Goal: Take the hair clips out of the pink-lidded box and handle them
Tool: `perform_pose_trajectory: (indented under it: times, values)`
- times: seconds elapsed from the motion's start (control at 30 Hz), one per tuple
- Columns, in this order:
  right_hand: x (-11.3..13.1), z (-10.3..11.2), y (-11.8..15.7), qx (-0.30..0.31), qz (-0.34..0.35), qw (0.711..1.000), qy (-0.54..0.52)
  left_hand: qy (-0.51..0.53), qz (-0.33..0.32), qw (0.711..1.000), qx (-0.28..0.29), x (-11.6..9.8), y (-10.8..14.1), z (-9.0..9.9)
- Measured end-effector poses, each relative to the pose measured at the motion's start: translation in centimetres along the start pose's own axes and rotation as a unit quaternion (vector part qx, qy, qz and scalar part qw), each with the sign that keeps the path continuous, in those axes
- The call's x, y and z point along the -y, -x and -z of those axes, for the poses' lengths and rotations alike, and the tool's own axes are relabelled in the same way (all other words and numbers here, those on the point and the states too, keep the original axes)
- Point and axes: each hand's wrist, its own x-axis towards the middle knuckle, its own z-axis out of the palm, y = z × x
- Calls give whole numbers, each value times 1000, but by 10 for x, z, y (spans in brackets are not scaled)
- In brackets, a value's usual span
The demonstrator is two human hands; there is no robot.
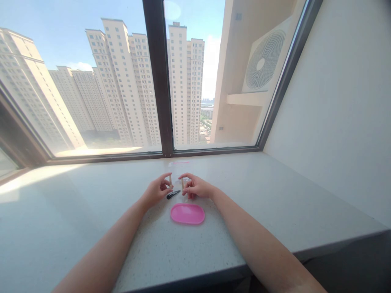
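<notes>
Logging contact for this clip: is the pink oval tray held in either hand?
No, the pink oval tray lies on the stone counter, apart from the left hand and right hand, each pinching a wooden stick.

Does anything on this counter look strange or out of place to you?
Nothing looks spilled or damaged. Only the black hair clip lies slanted on the stone counter, just beyond the pink oval tray, between the left hand and the right hand, which each pinch a small wooden stick.
</notes>
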Motion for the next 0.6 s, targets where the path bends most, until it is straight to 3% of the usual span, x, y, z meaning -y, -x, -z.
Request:
perform_pose_trajectory:
  times: [0.6]
  values:
    - [-3,0,-3,-3,18,1000,-2,-17,-11,1000,7,-3,1,0]
